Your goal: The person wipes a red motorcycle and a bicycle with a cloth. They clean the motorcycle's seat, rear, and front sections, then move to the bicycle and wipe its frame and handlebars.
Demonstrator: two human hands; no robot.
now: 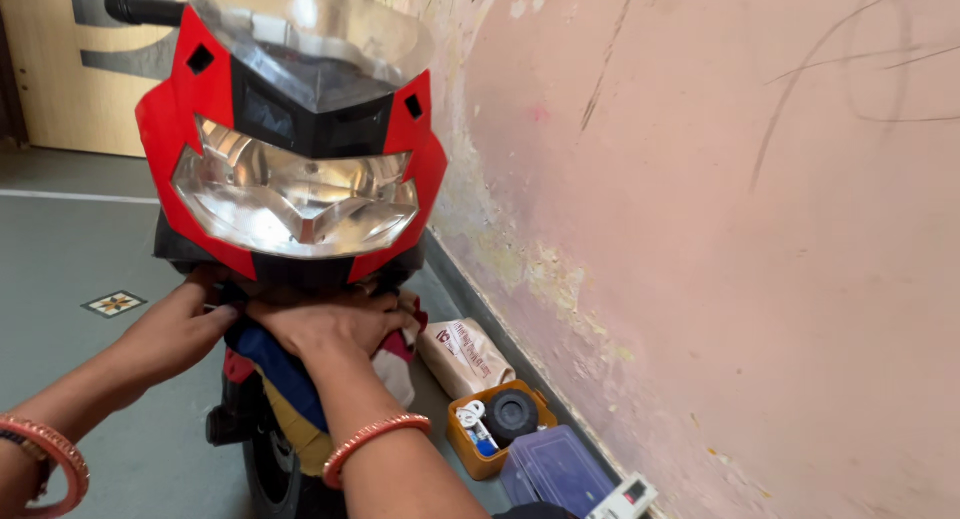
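Observation:
A red and black motorcycle front fairing with a large clear headlight and a see-through windscreen faces me. Both my hands reach under the fairing, just below the headlight. My left hand presses against the underside at the left. My right hand lies palm down on a multicoloured cloth draped over the front wheel area. Whether the fingers grip the cloth is hidden. Both wrists wear orange bangles.
A pink, scuffed wall runs close along the right. By its base on the grey floor lie a beige paper bag, an orange box of small parts and a clear blue lidded box. The front tyre stands below.

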